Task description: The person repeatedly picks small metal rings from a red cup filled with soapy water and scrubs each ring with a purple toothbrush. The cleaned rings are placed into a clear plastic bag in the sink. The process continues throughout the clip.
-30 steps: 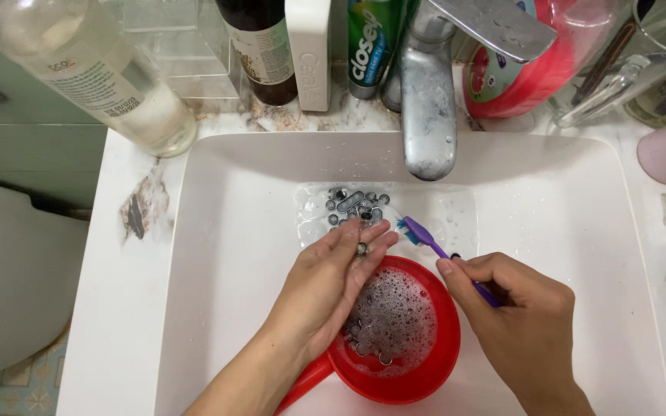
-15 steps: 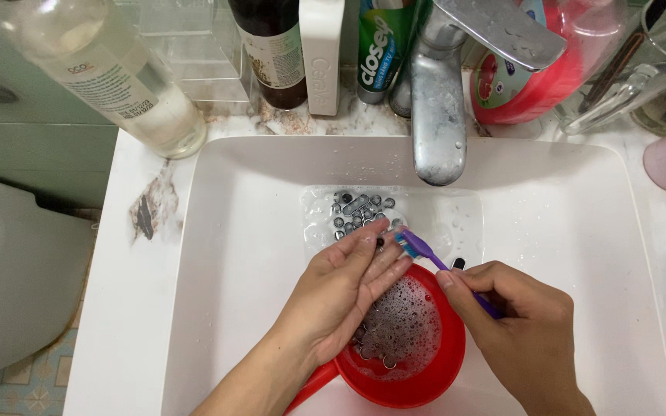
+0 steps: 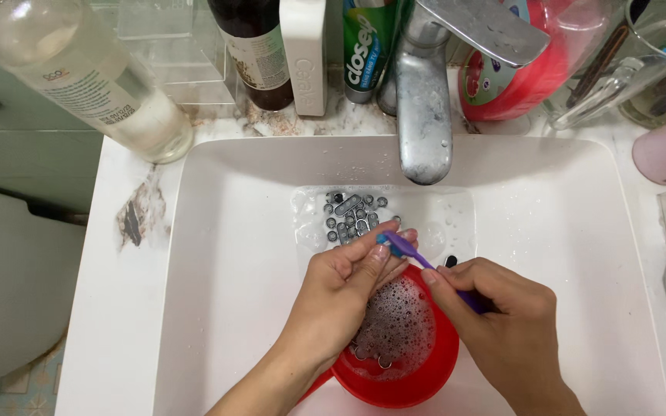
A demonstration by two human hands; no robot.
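The left hand (image 3: 348, 281) is pinching a small metal piece over the red bowl (image 3: 425, 377) while the right hand (image 3: 502, 312), fingers clenched on the purple toothbrush (image 3: 406, 250), is scrubbing it; soapy fingers are risking a slip toward the drain.

Purple toothbrush (image 3: 406, 253); red bowl (image 3: 425, 377) of white foam; white sink (image 3: 217, 270); grey metal pieces (image 3: 352, 216); silver tap (image 3: 423, 100).

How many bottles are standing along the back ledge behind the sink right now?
2 that read clearly as bottles: a clear glass bottle at the left corner, tilted in view, and a dark bottle left of the tap. Other containers beside them may hide more.
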